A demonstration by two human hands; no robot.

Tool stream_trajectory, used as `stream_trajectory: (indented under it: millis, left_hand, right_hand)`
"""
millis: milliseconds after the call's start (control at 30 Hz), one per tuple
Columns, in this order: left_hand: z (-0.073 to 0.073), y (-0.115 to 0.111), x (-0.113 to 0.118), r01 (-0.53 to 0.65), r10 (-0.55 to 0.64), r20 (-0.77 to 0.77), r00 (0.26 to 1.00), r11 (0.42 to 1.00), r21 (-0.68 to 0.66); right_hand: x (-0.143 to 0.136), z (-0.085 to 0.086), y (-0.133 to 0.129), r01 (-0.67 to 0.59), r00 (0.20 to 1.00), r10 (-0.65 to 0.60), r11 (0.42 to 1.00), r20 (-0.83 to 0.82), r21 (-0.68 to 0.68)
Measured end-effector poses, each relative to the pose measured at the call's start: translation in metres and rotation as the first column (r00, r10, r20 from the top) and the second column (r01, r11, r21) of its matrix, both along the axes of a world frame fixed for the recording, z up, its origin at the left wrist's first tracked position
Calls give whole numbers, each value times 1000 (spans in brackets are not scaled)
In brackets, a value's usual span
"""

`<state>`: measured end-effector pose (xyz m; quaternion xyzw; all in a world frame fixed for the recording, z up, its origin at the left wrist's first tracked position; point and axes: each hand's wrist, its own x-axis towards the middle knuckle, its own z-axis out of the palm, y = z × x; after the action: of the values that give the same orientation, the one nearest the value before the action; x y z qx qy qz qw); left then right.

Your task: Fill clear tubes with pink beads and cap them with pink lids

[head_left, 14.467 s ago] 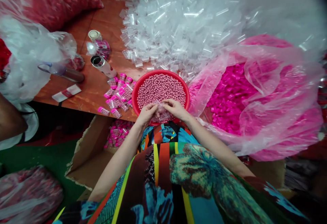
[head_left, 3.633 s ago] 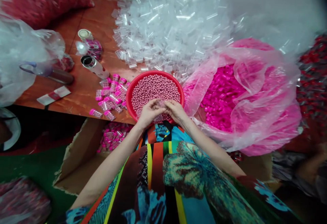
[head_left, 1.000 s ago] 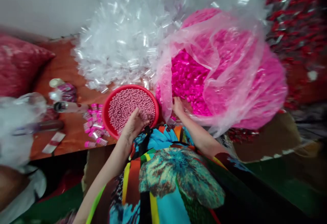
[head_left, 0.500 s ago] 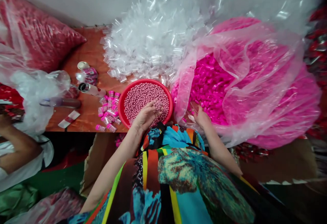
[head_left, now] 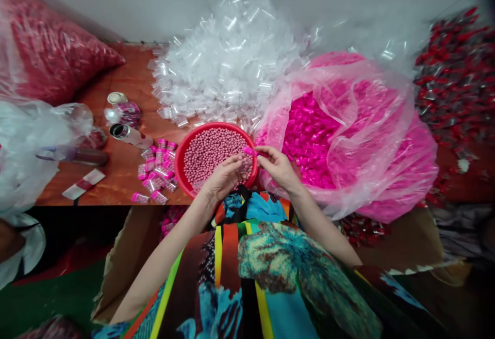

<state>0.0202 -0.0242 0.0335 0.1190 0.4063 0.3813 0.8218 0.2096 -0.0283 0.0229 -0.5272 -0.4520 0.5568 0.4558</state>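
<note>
tube (head_left: 245,164): while the left hand (head_left: 223,175) grasps it above the bowl's near right part, it looks clear with pink beads, its long axis too blurred to tell
cap (head_left: 248,150): bright pink, glossy, pinched by the right hand (head_left: 275,165), at the tube's far side
bowl (head_left: 178,166): red, round, holding loose pink beads (head_left: 212,149)
bag (head_left: 371,143): translucent pink, open, full of pink caps (head_left: 309,135)
worktop (head_left: 112,192): capped tubes (head_left: 157,173) lie left of the bowl
</note>
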Motion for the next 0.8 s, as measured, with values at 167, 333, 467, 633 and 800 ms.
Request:
stream_trajectory:
  millis: [167, 333, 467, 633, 800]
  left_hand:
    - [-1, -1, -7, -33, 32, 40, 999, 999, 21]
    - [0, 0, -8, -21, 20, 30, 999, 999, 41]
    - [-2, 1, -7, 6, -7, 5, 1000, 999, 43]
    - [-10, 1, -3, 43, -42, -15, 999, 996, 78]
    - [-10, 1, -2, 108, -107, -20, 994, 989, 99]
  right_hand:
    - [-18, -7, -3, -96, 985, 77, 989, 157, 115]
    - [-12, 1, -4, -54, 960, 0, 982, 280, 183]
    - [-15, 9, -1, 94, 988, -100, 994, 116, 54]
    - [-28, 14, 2, 177, 977, -183, 982, 109, 63]
    - [-29, 10, 1, 130, 978, -137, 990, 160, 54]
